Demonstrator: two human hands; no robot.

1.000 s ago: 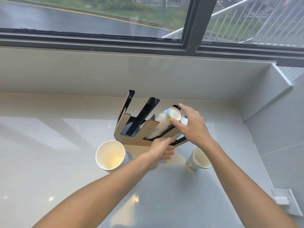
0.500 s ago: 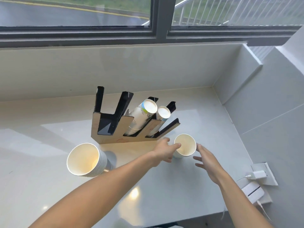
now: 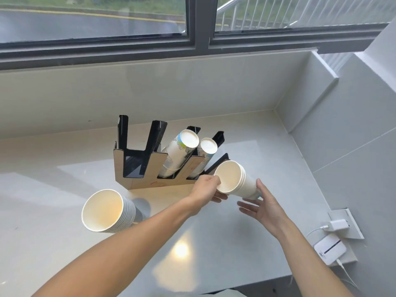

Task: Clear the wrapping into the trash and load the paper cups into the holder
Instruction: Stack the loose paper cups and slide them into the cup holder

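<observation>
A wood-and-black cup holder (image 3: 137,170) stands on the white counter (image 3: 53,232). Two of its slots hold upside-down cup stacks: a larger one (image 3: 180,151) and a thinner one (image 3: 205,151) to its right. The left slots hold nothing. My left hand (image 3: 205,189) grips the rim of a small stack of white paper cups (image 3: 235,179), lifted and tilted just right of the holder. My right hand (image 3: 261,206) is open under that stack, fingers spread, next to its base. A taller stack of cups (image 3: 107,211) stands at the holder's front left.
A wall corner and ledge (image 3: 310,93) close in the counter at the right. A wall socket with a white charger (image 3: 338,225) and a small white device (image 3: 330,249) with cables sit at the lower right. A window runs along the back.
My left hand has lifted and tilted the small cup stack off the counter. My right hand has moved beneath it. The view has shifted slightly.
</observation>
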